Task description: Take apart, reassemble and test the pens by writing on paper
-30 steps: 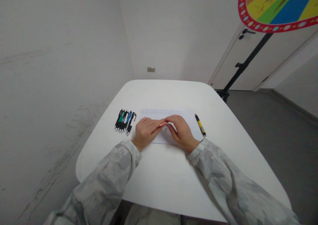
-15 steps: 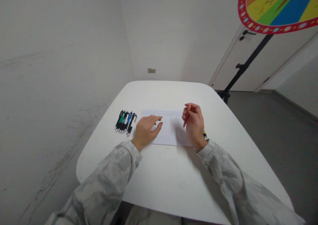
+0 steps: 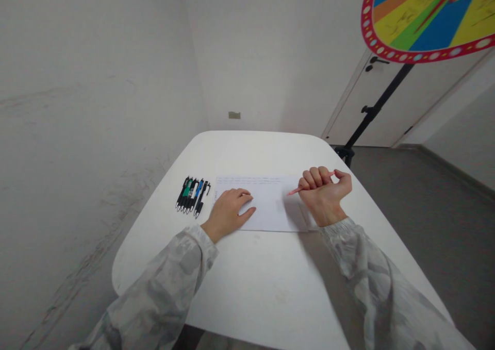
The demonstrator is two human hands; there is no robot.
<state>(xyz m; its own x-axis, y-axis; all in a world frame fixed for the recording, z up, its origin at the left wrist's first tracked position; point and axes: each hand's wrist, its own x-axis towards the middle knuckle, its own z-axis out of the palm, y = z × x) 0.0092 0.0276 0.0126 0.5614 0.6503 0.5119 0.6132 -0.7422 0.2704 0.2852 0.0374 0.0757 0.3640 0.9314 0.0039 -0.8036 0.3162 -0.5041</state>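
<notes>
A sheet of white paper lies on the table, with lines of small writing along its top edge. My left hand rests on the paper's left part, fingers outstretched and nothing in them. Above the right part of the sheet, my right hand is wrapped around a slim pink pen. One end of the pen points left and down toward the paper; my thumb is at its other end. The fingers hide the pen's middle.
Left of the paper, several pens lie side by side, black with green, white and blue parts. The white table has rounded corners. A colourful prize wheel on a black stand stands beyond its right side, before a door.
My right hand has moved right and turned over, and the pink pen now shows in it. My left hand has flattened onto the paper. The camera view has shifted slightly.
</notes>
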